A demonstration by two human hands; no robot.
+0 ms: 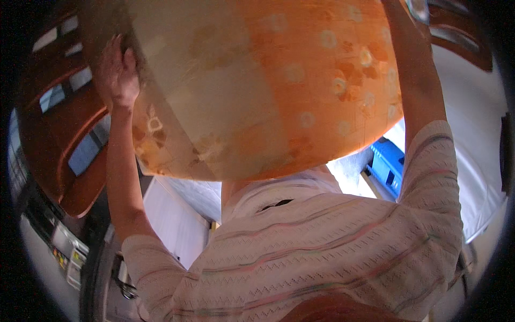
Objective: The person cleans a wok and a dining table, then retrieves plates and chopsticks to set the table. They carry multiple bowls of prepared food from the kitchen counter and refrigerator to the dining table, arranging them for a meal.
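A large orange sheet [322, 80] with a flower pattern spans the top and middle, in front of the torso in a striped knit top. It has a paler, shaded part on the left; whether it is cloth or a stiff panel I cannot tell. My left hand [120, 76] lies flat against its left part, fingers pointing up and thumb a little apart. Along the sheet's right edge, my right forearm reaches up to the top of the picture. My right hand is out of view, and what it touches is hidden.
Reddish-brown furniture [84, 116] with pale panels stands at the left. A blue plastic crate [388, 165] shows between the sheet and my right arm. White material [474, 141] hangs or lies at the far right. A pale flat surface [175, 217] is visible inside my left elbow.
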